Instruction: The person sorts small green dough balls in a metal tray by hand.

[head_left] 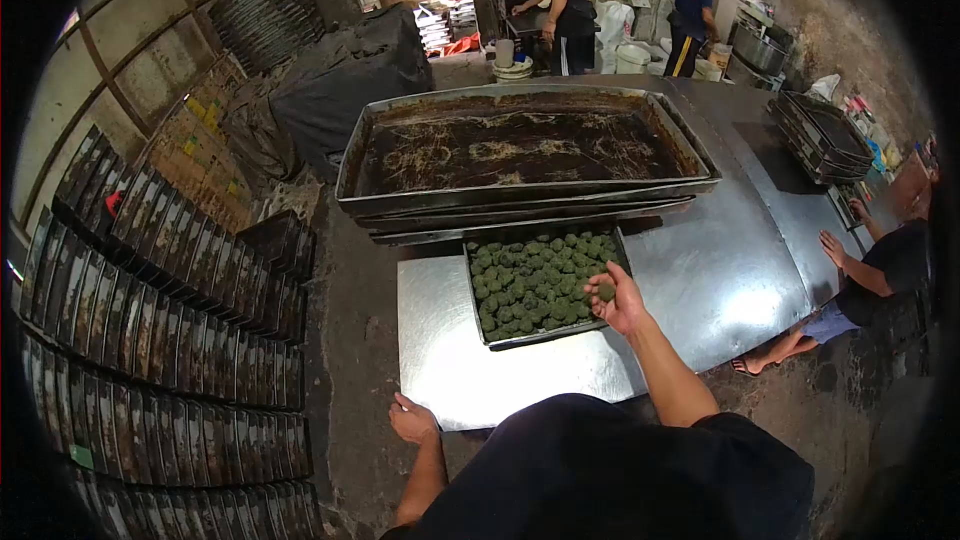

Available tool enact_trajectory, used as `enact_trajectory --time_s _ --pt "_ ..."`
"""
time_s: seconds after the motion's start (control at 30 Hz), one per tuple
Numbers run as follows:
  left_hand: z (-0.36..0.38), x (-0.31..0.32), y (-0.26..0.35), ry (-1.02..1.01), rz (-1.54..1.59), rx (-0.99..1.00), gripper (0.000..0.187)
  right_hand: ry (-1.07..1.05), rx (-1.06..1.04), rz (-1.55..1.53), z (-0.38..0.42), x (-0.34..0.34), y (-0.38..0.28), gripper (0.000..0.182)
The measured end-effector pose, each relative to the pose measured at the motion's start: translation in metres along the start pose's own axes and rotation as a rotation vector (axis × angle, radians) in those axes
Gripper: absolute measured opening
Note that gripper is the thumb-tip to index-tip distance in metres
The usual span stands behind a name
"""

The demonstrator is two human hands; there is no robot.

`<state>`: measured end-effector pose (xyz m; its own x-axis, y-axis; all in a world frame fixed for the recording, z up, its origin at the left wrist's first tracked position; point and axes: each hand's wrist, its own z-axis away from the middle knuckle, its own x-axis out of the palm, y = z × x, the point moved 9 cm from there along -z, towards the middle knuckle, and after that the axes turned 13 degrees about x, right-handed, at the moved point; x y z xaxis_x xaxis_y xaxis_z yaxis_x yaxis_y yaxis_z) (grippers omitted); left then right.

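Note:
My right hand point(622, 304) is over the right side of a metal tray point(543, 338), palm turned up, its fingers curled around one dark green ball point(606, 291). Many similar rough green balls point(528, 285) fill that tray in a packed layer. The tray sits on the shiny metal table point(450, 315), partly under a stack of large baking trays point(525, 145). At the table's near left corner, my left hand point(413, 420) touches the edge with its fingers bent over it.
Tall stacks of worn baking trays point(200, 290) stand on the floor to the left. A dark cloth cover point(350, 75) drapes something behind. More trays point(822, 135) lie at the table's far right, beside a person point(890, 265). Two other people point(570, 5) work at the back.

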<state>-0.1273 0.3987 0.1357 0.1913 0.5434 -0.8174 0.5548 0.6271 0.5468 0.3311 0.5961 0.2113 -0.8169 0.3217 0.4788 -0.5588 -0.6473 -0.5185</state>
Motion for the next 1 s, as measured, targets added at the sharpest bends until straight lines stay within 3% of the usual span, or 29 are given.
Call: enact_trajectory --time_s 0.1,0.17,0.23,0.33,0.53,0.63,0.7,0.77,0.97,1.0 --pt "0.000 -0.001 0.004 0.005 -0.006 0.017 0.056 -0.046 0.033 0.048 0.001 0.007 0.006 0.047" --pt "-0.002 -0.002 0.006 0.003 -0.020 0.030 0.056 0.002 -0.134 0.288 0.011 0.024 -0.008 0.049" --pt "-0.002 0.001 0.002 -0.039 0.002 0.001 0.055 0.027 -0.172 0.316 0.009 0.024 -0.008 0.051" --pt "-0.003 0.002 -0.001 0.032 -0.028 0.026 0.054 0.018 -0.136 0.263 0.006 0.024 -0.001 0.037" --pt "-0.004 0.004 0.000 -0.025 -0.010 0.035 0.054 0.085 0.007 -0.023 -0.005 -0.024 0.011 0.028" --pt "-0.004 0.003 0.003 -0.047 -0.027 0.037 0.054 0.110 0.005 0.059 0.009 -0.004 0.013 0.041" --pt "-0.004 0.004 0.001 -0.060 -0.033 0.026 0.054 0.205 -0.143 0.313 0.020 0.011 0.004 0.051" --pt "-0.003 0.007 -0.001 -0.074 -0.040 0.019 0.053 0.191 -0.170 0.332 0.015 0.012 0.002 0.053" --pt "-0.002 -0.003 0.003 -0.019 -0.027 0.018 0.052 0.061 -0.149 0.204 0.020 0.016 -0.009 0.035" --pt "-0.003 -0.003 0.006 -0.047 -0.031 0.029 0.052 -0.022 -0.067 0.123 0.002 -0.001 -0.001 0.032"
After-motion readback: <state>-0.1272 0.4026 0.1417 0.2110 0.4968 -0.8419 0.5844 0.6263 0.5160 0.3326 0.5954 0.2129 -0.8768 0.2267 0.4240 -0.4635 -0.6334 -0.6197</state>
